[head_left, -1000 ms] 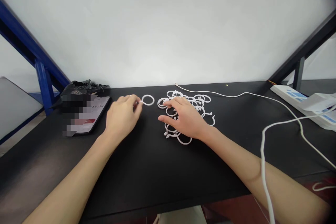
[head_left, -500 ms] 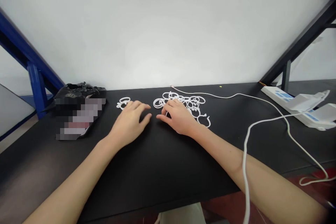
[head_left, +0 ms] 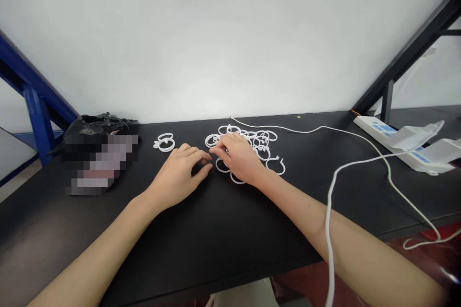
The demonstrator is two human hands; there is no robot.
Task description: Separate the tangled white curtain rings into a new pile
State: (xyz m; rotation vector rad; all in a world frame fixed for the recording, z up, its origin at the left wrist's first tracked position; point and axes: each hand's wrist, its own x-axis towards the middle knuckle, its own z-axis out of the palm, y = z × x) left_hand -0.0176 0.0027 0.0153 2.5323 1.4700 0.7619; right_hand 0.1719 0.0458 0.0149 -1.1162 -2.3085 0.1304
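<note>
Lying in an overlapping heap near the back edge of the bench (head_left: 216, 235): white rings (head_left: 261, 145). Best handled singly and eased sideways, since likely to snag on one another. Over the heap, right hand (head_left: 243, 156), fingers bunched near the thumb; cannot tell whether pinching anything. Beside it, left hand (head_left: 178, 172), fingers and thumb slightly parted, apparently holding nothing. Beyond, towards the left edge, smaller ring cluster (head_left: 166, 150).

Smooth matt black tabletop (head_left: 216, 230)
</note>
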